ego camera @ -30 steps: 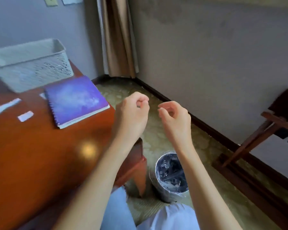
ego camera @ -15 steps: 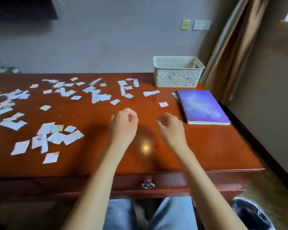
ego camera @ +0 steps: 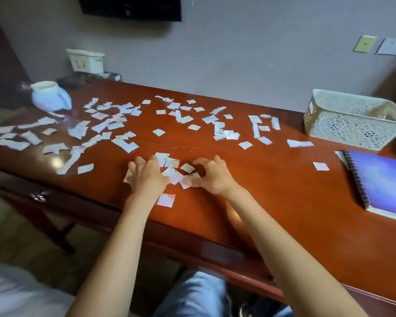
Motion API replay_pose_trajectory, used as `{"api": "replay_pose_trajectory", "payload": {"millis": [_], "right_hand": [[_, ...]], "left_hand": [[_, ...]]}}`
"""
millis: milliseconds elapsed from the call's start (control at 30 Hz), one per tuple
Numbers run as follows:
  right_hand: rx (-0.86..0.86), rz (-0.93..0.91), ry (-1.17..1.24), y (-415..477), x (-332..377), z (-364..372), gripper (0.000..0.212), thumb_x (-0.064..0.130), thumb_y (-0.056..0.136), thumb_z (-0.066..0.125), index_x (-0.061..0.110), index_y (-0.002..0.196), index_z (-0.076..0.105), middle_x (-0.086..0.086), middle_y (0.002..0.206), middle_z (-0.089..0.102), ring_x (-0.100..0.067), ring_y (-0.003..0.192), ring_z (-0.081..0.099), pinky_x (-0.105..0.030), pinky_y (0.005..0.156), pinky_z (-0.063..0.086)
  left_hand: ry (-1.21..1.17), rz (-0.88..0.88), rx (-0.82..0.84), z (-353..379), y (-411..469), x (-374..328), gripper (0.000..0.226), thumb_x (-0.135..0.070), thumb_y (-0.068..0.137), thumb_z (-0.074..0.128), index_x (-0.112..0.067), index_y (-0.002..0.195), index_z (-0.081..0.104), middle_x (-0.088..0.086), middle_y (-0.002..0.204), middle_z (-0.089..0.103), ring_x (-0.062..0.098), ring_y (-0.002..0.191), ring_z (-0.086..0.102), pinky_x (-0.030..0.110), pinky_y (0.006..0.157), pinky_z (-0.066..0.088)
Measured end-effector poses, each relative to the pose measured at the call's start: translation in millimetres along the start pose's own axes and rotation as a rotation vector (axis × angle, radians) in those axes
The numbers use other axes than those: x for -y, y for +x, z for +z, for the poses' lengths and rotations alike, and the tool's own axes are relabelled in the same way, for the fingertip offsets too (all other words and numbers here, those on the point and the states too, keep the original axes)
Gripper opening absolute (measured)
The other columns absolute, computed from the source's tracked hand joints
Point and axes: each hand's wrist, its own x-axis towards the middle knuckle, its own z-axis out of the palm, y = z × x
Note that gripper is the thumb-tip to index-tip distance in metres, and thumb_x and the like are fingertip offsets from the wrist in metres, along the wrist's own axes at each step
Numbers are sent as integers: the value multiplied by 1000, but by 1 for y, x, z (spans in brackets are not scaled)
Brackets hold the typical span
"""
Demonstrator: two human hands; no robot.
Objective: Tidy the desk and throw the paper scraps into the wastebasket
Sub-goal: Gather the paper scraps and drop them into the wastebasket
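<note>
While left hand (ego camera: 148, 177) presses paper scraps (ego camera: 173, 175), fingers (ego camera: 138, 162) spread; right hand (ego camera: 212, 177) fingers (ego camera: 217, 160) curled, grip unclear.

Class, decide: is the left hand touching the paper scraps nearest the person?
Touching. Head view: the left hand rests on the paper scraps, pieces poking out beneath its fingers.
</note>
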Motion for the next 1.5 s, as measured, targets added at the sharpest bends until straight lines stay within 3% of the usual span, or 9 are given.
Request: {"api": "replay_pose_trajectory", "payload": {"millis": [200,367,500,633,867,1033,1233,1400,1500], "right_hand": [[72,35,-58,21,13,2,69,39,79,72,21,138,42,-9,133,32,-26,129,28,-34,106,35],[89,8,-100,29,12,-2,36,31,81,70,12,111,62,-4,108,36,-24,118,37,-25,85,35],[92,28,-42,33,2,-3,31,27,82,69,5,103,64,-9,107,57,-21,99,51,-19,62,38],[71,80,30,30,-10,-14,25,23,80,73,7,95,62,-3,88,54,-15,78,50,-16,53,36],[190,74,49,27,-17,-26,30,18,75,77,16,96,56,-1,100,53,-17,92,51,-15,59,39],[208,31,51,24,-9,-19,54,30,73,79,17,118,53,3,102,45,-16,94,46,-19,66,40],[182,43,29,26,-9,-9,32,23,71,79,16,93,57,-1,102,52,-19,95,50,-25,69,42],[161,81,97,24,-5,-11,29,10,73,76,14,87,51,-2,98,54,-20,90,52,-18,57,38],[156,90,113,25,-3,-12,31,8,73,76,11,98,57,-4,104,55,-20,93,53,-20,62,43]], "left_hand": [[99,-104,157,-6,20,25,91,-48,76,70,-12,145,23,19,149,21,36,138,23,48,109,32],[-41,-26,158,2,32,23,81,-37,78,73,-10,143,32,15,145,29,32,132,35,41,102,42],[-138,44,147,8,36,16,72,-29,79,73,-12,139,37,10,143,40,28,130,42,36,98,46],[-191,76,158,10,41,11,59,-23,79,74,-13,130,46,9,134,50,25,119,52,30,85,50],[-135,108,212,11,48,4,53,-30,79,73,-7,124,57,9,125,59,24,110,59,27,77,51],[-105,85,163,12,44,2,76,-30,78,74,-8,140,37,13,142,36,29,129,43,36,99,46],[-110,106,163,13,45,5,51,-34,79,72,-3,117,58,13,130,50,27,125,43,36,95,44],[-165,98,175,13,43,4,63,-26,79,73,-7,132,44,14,136,43,28,125,44,37,98,46],[-173,102,210,10,43,2,79,-24,78,75,-7,141,31,14,141,40,30,127,45,37,98,48]]}}
